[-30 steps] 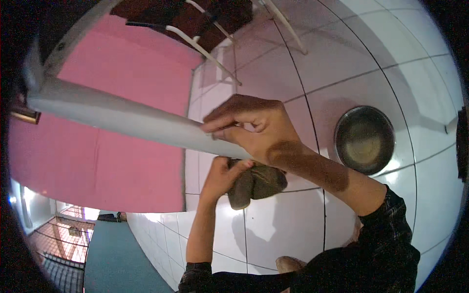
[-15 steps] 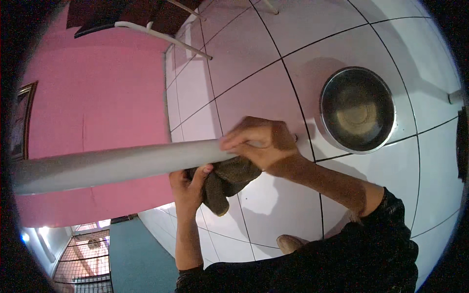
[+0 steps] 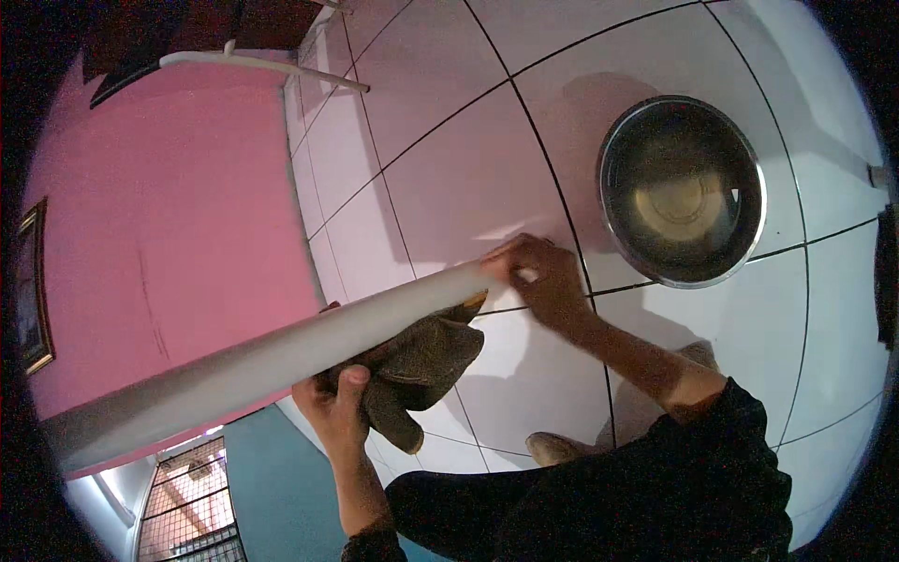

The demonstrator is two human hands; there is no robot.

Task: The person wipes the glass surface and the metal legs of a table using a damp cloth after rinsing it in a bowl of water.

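A long pale grey pole [image 3: 234,361], smooth and rounded, runs from the left side to the middle of the view. My left hand [image 3: 332,407] is closed around a dark brown, thick cloth [image 3: 426,361] with a yellowish edge, against the underside of the pole. Its thumb shows; the other fingers are mostly hidden behind pole and cloth. Folds of the cloth hang down past the hand. My right hand [image 3: 548,286] is closed at the pole's near end, fingertips pressed on its rim, slightly blurred.
On the white tiled floor [image 3: 449,187] to the right stands a round metal basin [image 3: 621,192] that seems to hold some liquid. A pink wall [image 3: 206,206] with a framed picture [image 3: 36,290] is at left. A pale curved furniture leg [image 3: 281,66] reaches in at upper left.
The pole has tilted, its left part lower and its end further right. My right hand has moved right to that end; my left hand and cloth have shifted slightly left and down.
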